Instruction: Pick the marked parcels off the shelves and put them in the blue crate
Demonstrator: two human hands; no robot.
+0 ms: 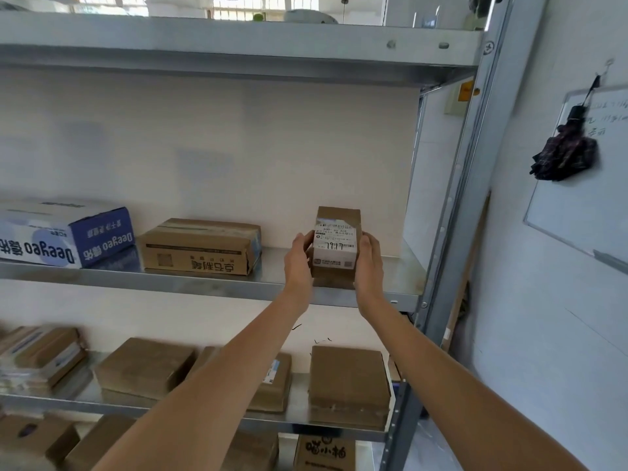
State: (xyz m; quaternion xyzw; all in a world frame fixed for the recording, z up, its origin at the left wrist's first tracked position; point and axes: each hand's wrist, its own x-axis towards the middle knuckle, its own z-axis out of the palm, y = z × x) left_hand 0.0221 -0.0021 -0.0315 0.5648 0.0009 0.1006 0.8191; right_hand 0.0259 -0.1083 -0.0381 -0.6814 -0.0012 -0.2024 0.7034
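item: small brown parcel (334, 246), upright at the right end of the middle shelf (210, 283), its base at the shelf's front edge. white shipping label (335, 244) on the facing side, with barcodes, small print too fine to read, and a handwritten dark mark.

hands: left hand (299, 258) gripped the parcel's left side, fingers curled onto it; right hand (368, 263) gripped the right side likewise. the parcel sat between both palms.

same shelf, leftward: a brown carton (200, 246) lying flat with chinese characters printed upside down on its front and a square code beside them; further left, a blue and white box (64, 232) reading "deeyeo" upside down, twice, with chinese characters alongside.

lower shelf (204, 416): several plain brown parcels lying flat, one (275, 382) bearing a white and blue label; print not legible.

below: a brown box (324, 452) with bold black chinese characters.

right wall: a whiteboard (584, 205) with faint handwriting, unreadable, and a dark folded umbrella (565, 151) hanging against it.
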